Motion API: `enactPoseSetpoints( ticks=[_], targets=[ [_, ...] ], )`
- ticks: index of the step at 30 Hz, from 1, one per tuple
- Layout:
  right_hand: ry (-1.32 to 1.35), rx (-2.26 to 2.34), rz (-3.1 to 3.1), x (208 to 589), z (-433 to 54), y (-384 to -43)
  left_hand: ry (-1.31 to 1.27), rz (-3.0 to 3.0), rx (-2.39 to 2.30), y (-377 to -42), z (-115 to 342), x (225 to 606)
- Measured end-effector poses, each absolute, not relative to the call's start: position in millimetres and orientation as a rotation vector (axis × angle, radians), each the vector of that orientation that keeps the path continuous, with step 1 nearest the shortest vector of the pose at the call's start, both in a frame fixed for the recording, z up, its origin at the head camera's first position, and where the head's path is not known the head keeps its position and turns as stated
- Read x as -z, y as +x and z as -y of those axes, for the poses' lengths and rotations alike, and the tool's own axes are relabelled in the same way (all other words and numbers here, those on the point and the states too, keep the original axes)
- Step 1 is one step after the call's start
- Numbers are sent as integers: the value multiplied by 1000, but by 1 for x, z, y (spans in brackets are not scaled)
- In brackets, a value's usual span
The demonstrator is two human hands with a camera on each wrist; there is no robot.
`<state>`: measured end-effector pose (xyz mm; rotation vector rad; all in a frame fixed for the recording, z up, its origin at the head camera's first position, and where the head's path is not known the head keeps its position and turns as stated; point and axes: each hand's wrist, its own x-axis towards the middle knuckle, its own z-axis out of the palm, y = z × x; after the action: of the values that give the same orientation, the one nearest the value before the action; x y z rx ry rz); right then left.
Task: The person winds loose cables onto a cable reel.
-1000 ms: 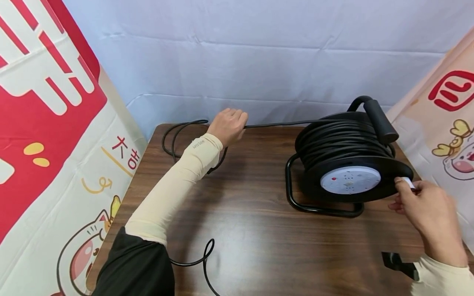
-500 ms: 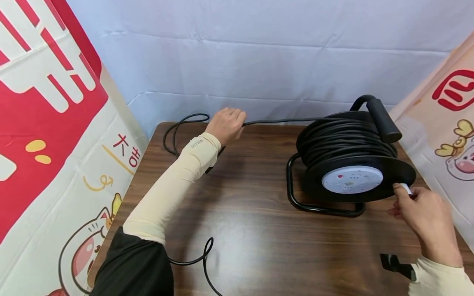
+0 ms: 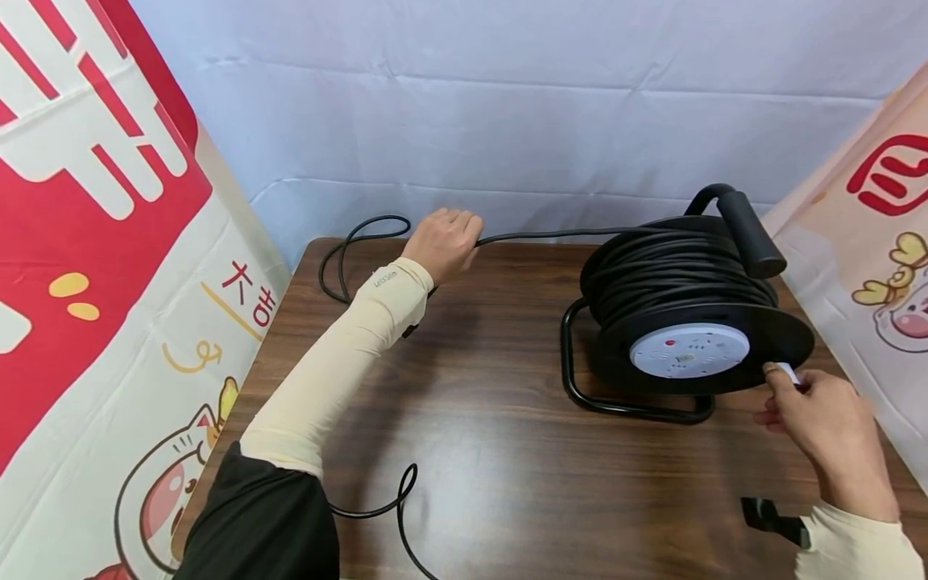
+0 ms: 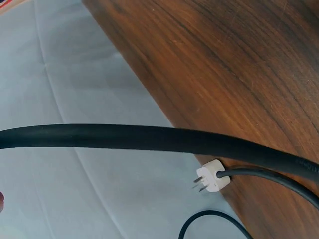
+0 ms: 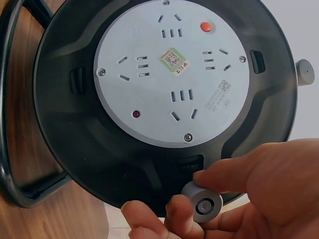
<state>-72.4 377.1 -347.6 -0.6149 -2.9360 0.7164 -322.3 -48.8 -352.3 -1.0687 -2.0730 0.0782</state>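
A black cable reel stands on its tubular frame at the right of the table, wound with many turns of cable. Its side disc carries a white socket panel with a red button. My right hand pinches the small grey crank knob near the disc's rim, thumb on one side and fingers on the other. From the top of the reel a black cable runs left into my left hand, which grips it. Beyond that hand the cable makes a loose loop. A white plug shows in the left wrist view.
The wooden table ends at a pale cloth backdrop. Printed cloths hang at both sides. Another length of black cord curls at the front of the table, and a black strap lies by my right wrist.
My right hand has moved a little left and down with the knob, and the socket panel has turned slightly. The cable loop at the back left has shifted. My left hand stays almost in place.
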Motion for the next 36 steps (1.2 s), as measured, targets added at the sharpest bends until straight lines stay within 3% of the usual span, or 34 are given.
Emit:
enactPoseSetpoints(
  ticks=[20,36],
  targets=[
    [-528,-705,3026,368,-381,-75,-1067,2109,-130,-322,60,356],
    [-621,-806,3085,385,-381,-67,-1040,2124,-122,-323,67,360]
  ],
)
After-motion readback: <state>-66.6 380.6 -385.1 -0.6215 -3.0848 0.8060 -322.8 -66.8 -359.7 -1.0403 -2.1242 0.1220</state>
